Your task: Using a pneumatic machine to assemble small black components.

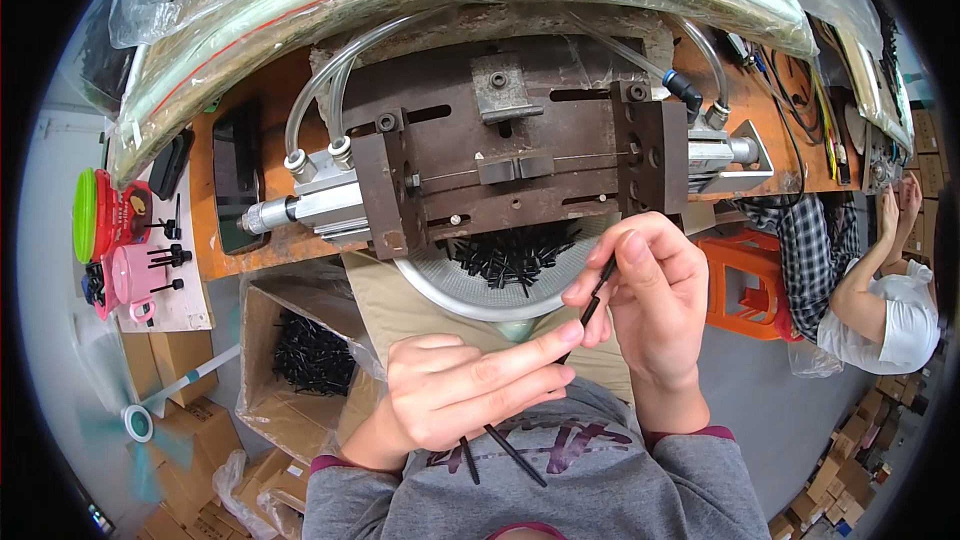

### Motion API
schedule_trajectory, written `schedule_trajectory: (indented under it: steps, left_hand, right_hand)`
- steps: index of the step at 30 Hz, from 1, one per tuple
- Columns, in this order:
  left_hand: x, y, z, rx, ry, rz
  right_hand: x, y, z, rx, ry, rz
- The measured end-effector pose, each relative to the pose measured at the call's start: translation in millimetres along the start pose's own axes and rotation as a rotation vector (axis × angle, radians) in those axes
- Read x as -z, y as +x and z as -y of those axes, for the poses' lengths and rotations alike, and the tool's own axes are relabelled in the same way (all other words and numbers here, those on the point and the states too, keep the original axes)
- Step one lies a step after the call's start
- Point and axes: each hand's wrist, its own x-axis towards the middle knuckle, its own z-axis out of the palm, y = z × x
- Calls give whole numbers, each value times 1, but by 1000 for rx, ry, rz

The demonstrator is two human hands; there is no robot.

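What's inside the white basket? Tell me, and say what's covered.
A heap of black parts lies in the basket. The fixture hides its far side, the right hand part of its right edge; the heap covers whatever is beneath.

L hand [462,388] angled across, R hand [655,302] upright & pinching nr it

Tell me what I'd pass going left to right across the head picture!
Green plastic thing, pink cup, cardboard box of black parts, wearer's left hand, wearer's right hand, orange stool, co-worker in a white shirt.
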Motion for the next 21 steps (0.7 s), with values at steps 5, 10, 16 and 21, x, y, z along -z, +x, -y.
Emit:
schedule_trajectory:
  steps: [5, 10, 16, 21]
  left_hand:
    - [1, -2, 1, -18, 39, 35]
    - [-1, -2, 2, -25, 47, 27]
    - [0, 0, 2, -2, 14, 23]
    - [-3, -3, 7, -11, -27, -9]
  right_hand:
    - [1, 0, 1, -16, 38, -10]
    - [-1, -1, 1, -25, 21, -21]
    - [-3, -3, -1, 13, 9, -9]
    - [-6, -5, 1, 32, -30, 26]
